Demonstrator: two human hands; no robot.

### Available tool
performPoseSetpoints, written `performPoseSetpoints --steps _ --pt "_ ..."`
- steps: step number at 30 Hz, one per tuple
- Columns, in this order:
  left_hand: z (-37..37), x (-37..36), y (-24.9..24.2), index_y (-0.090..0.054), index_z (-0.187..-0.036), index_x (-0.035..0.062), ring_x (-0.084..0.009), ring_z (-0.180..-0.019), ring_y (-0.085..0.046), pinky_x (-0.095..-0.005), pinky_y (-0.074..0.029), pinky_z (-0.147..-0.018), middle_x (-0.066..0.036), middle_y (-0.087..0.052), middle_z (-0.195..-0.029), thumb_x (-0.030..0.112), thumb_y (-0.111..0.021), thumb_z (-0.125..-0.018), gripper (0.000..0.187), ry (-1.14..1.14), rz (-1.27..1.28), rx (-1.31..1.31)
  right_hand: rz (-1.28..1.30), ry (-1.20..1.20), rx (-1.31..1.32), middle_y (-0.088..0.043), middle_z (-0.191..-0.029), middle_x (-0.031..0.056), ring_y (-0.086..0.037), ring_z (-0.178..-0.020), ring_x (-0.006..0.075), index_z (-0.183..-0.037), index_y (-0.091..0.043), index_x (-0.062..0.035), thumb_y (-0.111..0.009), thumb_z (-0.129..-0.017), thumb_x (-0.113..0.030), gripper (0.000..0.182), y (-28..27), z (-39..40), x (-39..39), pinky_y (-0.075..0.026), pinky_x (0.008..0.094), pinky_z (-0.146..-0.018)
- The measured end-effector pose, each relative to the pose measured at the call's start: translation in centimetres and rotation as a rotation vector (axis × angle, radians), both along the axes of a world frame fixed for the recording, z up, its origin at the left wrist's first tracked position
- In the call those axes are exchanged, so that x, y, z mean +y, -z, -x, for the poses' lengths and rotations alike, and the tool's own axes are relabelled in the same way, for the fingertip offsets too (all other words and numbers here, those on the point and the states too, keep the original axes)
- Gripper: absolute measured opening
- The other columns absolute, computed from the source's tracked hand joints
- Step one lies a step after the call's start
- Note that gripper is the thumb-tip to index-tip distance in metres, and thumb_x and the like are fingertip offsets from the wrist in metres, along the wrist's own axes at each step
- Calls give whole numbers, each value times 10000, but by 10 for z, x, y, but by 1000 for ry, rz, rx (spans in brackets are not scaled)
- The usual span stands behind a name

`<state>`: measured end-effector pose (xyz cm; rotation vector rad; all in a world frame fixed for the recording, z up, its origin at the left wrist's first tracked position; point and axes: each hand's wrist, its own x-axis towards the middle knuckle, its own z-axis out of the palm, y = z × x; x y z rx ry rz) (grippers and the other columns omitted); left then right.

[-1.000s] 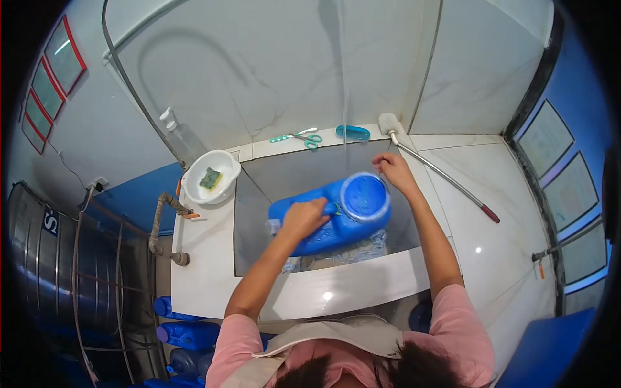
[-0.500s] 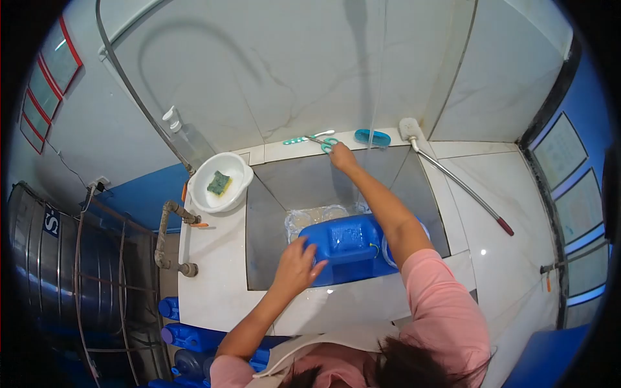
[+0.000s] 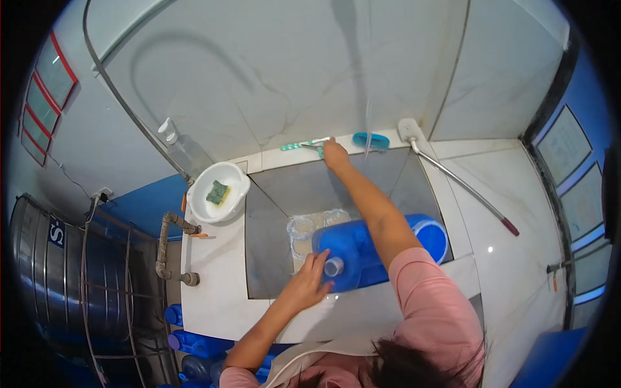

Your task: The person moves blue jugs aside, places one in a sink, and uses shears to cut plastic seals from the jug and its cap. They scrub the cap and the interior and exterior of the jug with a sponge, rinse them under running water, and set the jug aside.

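Jug [image 3: 362, 252] rolled; spout faces up.

Bright, even daylight-type light, bluish cast — no dim zones inside the circle. Strong fisheye: straight wall seams and the hose [image 3: 123, 103] bow hard toward the rim, black vignette all round the frame. Soft curved hose shadow on the wall tiles [image 3: 272, 84] well above the right hand [image 3: 334, 154]; a second vertical shadow directly above that hand. Small glare spots on the glossy white counter [image 3: 213, 291] — one below the left hand [image 3: 309, 284], one to the right of the blue jug [image 3: 369, 249]. Centre sharp; edge panes and tank [image 3: 45, 278] slightly smeared. No motion blur on either hand.
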<state>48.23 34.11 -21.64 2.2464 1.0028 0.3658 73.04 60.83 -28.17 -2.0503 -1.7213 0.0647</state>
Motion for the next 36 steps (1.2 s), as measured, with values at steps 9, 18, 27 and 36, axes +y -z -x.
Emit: performPoseSetpoints --steps 9,18,27,36 --pt "-44 -2 -6 -462 -1176 -20 -389 -908 -562 -421 -484 -760 -210 -509 -1034 132 -656 -750 493 251 -300 -80 -245 -186 370 -609 -867 241 -620 -785 332 -921 -569 62 -576 -786 -203 297 -74 -5 -144 -489 418 -691" --pt "-41 -19 -21 -340 -1326 1 -410 -1005 -534 -414 -473 -817 -237 -451 -1201 75 -635 -736 663 80 338 300 -279 8 1025 -619 -865 122 -609 -699 165 -1093 -533 48 -571 -839 -155 327 -40 -1 -274 -504 308 -645" --pt "-66 -4 -27 -525 -1018 -28 -367 -775 -612 -429 -483 -654 -238 -597 -828 344 -619 -822 431 122 -87 297 -395 113 850 -559 -953 166 -593 -710 194 -1098 -477 77 -549 -846 -104 318 -38 27 -293 -482 304 -613" --pt "-55 -1 -8 -523 -946 -44 -370 -723 -611 -441 -479 -648 -223 -605 -768 389 -595 -832 454 524 -516 -156 -469 150 642 -521 -958 174 -568 -692 240 -1119 -478 53 -540 -841 -83 317 -42 33 -301 -469 322 -624"
